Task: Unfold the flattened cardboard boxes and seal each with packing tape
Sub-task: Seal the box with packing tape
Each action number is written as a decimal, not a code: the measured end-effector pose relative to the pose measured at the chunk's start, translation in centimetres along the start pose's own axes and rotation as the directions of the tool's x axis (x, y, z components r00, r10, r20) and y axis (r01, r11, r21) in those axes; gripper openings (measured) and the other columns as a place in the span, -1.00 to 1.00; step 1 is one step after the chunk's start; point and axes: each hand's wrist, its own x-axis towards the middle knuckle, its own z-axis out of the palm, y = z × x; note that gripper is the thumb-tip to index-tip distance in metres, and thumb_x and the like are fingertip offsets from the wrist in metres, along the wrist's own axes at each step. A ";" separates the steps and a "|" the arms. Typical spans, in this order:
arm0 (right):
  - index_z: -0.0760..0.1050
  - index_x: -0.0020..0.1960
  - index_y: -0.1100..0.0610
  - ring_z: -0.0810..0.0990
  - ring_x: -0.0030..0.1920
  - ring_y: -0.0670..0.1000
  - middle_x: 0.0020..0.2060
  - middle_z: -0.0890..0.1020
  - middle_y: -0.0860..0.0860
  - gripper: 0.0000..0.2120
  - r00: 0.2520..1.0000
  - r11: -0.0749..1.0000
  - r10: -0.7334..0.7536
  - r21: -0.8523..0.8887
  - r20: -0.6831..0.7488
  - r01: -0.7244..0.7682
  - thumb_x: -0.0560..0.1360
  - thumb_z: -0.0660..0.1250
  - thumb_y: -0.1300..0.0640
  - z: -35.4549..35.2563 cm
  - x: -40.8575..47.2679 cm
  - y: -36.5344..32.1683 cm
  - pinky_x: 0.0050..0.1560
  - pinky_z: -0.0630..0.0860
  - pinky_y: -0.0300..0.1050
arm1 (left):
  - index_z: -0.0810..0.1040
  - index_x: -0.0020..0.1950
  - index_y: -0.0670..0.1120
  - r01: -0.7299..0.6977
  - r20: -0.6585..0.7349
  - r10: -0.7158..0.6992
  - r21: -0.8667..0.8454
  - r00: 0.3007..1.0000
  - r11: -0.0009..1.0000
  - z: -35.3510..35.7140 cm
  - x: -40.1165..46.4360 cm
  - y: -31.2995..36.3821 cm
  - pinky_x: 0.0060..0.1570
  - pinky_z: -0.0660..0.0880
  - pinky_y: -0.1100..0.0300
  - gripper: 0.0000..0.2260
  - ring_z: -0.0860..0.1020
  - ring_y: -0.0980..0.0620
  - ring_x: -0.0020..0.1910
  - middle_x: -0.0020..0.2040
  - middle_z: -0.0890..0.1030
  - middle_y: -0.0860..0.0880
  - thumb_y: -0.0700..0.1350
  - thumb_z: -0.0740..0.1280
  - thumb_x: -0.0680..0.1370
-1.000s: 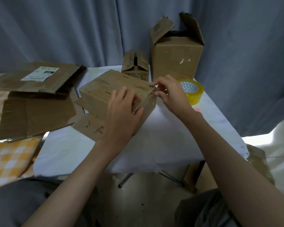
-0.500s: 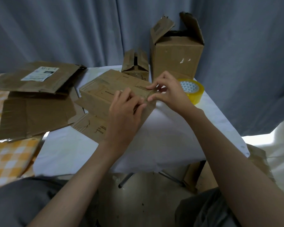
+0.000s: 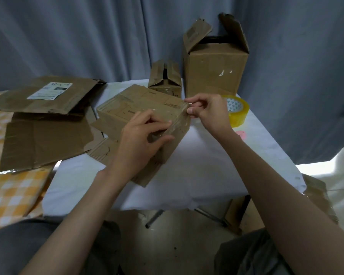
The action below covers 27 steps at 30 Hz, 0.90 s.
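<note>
Only the flattened box bears a white, unreadable label.

Unfolded brown box mid-table (clear tape along its near edge); flattened boxes left; yellow tape roll right.

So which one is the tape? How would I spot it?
Find the tall open box at the back of the white table. The tape sits just right of it, behind the right hand. It's the only round, yellow thing among brown cardboard.
</note>
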 end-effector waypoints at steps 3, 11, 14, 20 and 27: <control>0.67 0.10 0.22 0.68 -0.22 0.03 -0.26 0.69 0.07 -0.73 0.992 0.997 0.004 -0.077 -0.123 -0.014 0.46 0.36 0.43 1.0 -0.7 -0.3 -0.04 0.65 -0.17 | 0.68 0.19 -0.05 -0.011 0.151 0.017 -0.041 0.988 0.999 -1.6 0.3 -0.8 0.05 0.55 0.05 -0.57 0.55 0.02 0.01 0.02 0.61 0.04 -0.03 0.57 0.34; 0.21 0.57 0.12 0.58 0.15 0.14 0.21 0.60 0.19 -0.51 0.988 0.991 0.126 -0.044 -0.091 -0.130 0.65 0.07 0.07 5.5 -6.8 -3.7 0.18 0.52 0.01 | 0.69 0.15 -0.08 -0.034 0.122 0.036 -0.023 0.992 0.999 -1.3 0.5 -0.6 0.03 0.55 0.07 -0.61 0.57 0.02 -0.03 0.01 0.65 0.02 -0.15 0.59 0.33; -0.02 0.62 0.02 0.55 0.22 0.11 0.33 0.51 0.14 -0.47 0.988 0.985 0.149 0.082 0.030 -0.151 0.68 -0.02 -0.01 6.1 -9.2 -4.2 0.26 0.51 -0.01 | 0.68 0.17 -0.06 -0.039 0.143 0.045 -0.045 0.989 0.998 -1.9 0.6 -0.9 0.10 0.55 0.12 -0.59 0.58 0.09 0.00 0.04 0.65 0.05 -0.14 0.57 0.33; 0.09 0.61 0.01 0.37 0.45 -0.05 0.50 0.37 0.01 -0.46 0.994 0.984 0.093 0.146 0.055 -0.101 0.67 -0.04 -0.11 6.5 -12.6 -4.3 0.45 0.35 -0.02 | 0.69 0.14 -0.05 -0.042 0.158 0.054 -0.078 0.986 0.996 -2.1 0.7 -1.2 0.15 0.56 0.09 -0.67 0.60 0.09 0.05 0.08 0.66 0.05 -0.15 0.54 0.38; -0.10 0.63 0.02 0.04 0.58 -0.13 0.61 0.06 -0.05 -0.42 0.986 0.982 0.076 0.158 0.147 -0.099 0.69 -0.03 -0.12 7.1 -13.8 -4.5 0.58 0.09 0.03 | 0.70 0.12 -0.07 -0.054 0.104 0.060 -0.064 0.993 0.997 -1.9 0.2 -1.5 0.09 0.51 0.22 -0.75 0.57 0.05 0.02 0.03 0.66 0.03 -0.13 0.48 0.44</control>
